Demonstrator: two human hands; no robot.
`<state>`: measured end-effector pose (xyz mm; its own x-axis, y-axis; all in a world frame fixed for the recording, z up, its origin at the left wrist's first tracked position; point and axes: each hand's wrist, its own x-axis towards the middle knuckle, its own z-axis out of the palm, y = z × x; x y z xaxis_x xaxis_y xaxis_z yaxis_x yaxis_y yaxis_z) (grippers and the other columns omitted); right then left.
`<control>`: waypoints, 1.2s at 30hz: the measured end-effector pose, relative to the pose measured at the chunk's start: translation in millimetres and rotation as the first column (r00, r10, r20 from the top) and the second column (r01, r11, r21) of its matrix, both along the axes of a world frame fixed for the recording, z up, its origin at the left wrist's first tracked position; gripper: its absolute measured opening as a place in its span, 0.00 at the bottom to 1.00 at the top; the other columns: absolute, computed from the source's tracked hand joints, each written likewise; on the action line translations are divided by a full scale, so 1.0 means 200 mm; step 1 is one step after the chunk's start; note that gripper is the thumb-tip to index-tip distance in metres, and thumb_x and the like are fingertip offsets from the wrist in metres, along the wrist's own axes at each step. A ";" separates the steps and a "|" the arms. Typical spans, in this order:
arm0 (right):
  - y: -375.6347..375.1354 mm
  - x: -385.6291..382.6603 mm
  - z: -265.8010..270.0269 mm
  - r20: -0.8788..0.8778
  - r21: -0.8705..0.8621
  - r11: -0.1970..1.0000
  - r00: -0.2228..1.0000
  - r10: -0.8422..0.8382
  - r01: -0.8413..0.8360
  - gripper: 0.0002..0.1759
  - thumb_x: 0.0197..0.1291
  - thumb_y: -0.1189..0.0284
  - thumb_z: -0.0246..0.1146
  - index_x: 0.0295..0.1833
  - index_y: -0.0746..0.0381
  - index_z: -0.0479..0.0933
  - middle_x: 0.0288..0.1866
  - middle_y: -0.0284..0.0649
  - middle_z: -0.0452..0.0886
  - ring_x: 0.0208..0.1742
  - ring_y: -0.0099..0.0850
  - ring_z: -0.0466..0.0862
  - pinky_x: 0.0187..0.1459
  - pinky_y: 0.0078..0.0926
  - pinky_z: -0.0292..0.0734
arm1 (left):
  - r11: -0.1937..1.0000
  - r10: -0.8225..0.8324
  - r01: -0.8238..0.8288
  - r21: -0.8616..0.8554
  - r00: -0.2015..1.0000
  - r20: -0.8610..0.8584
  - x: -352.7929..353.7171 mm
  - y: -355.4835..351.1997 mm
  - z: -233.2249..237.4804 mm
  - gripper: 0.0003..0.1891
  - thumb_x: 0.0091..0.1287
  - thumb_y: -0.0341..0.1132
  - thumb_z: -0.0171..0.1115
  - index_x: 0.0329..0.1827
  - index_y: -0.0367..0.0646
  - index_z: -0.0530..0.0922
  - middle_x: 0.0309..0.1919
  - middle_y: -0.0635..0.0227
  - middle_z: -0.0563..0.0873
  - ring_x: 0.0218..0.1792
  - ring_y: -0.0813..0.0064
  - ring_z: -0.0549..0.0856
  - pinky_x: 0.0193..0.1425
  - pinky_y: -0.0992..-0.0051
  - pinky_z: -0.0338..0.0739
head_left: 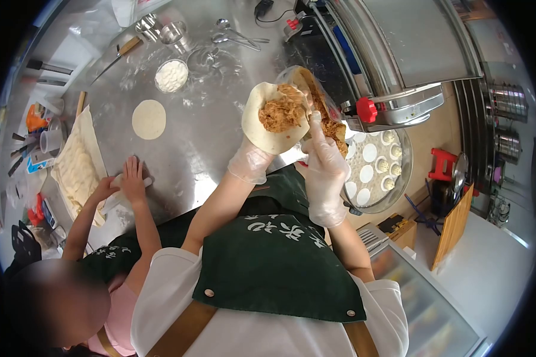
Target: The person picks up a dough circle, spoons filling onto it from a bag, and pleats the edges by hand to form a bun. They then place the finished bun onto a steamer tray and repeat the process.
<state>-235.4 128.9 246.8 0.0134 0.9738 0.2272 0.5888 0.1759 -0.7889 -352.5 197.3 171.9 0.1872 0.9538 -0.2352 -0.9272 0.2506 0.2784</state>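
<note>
My left hand (251,162), in a clear plastic glove, holds up a round dough wrapper (253,128) from underneath. A heap of brown shredded filling (280,114) lies on the wrapper, toward its right side. My gloved right hand (326,163) is closed at the wrapper's right edge, its fingers by the filling. It seems to grip a thin tool, mostly hidden, whose kind I cannot make out. Right behind it is a plastic-lined container (307,80) with more of the brown filling.
A flat dough round (149,119) and a bowl of white paste (171,75) are on the steel table (190,143). At left a co-worker's hands (131,181) press a dough piece beside a large dough slab (77,169). Right stand a machine (393,107) and a round tray (369,205) with several buns.
</note>
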 end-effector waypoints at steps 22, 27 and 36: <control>-0.04 0.11 0.03 0.198 0.018 0.997 0.978 0.067 -0.072 0.29 0.57 0.88 0.65 0.66 0.61 0.80 0.34 0.45 0.81 0.31 0.37 0.84 0.36 0.31 0.80 | 0.992 -0.105 0.118 -0.043 0.966 0.236 0.00 0.01 -0.08 0.28 0.78 0.53 0.46 0.61 0.35 0.77 0.56 0.53 0.84 0.56 0.56 0.84 0.59 0.60 0.82; 0.01 0.13 -0.04 0.406 0.091 0.987 0.910 0.082 -0.129 0.31 0.56 0.87 0.64 0.66 0.60 0.80 0.31 0.42 0.79 0.26 0.37 0.81 0.31 0.32 0.78 | 0.979 0.047 0.048 0.197 0.892 -0.450 0.01 -0.02 -0.07 0.20 0.70 0.41 0.57 0.59 0.37 0.76 0.53 0.57 0.86 0.53 0.61 0.86 0.59 0.64 0.82; 0.00 0.13 -0.02 0.360 0.114 0.982 0.927 0.100 -0.150 0.29 0.56 0.87 0.64 0.65 0.59 0.81 0.31 0.42 0.80 0.26 0.37 0.83 0.30 0.33 0.79 | 0.944 0.210 0.069 0.322 0.629 -0.749 -0.02 0.02 -0.05 0.24 0.53 0.20 0.73 0.52 0.38 0.73 0.43 0.65 0.86 0.46 0.72 0.88 0.51 0.72 0.83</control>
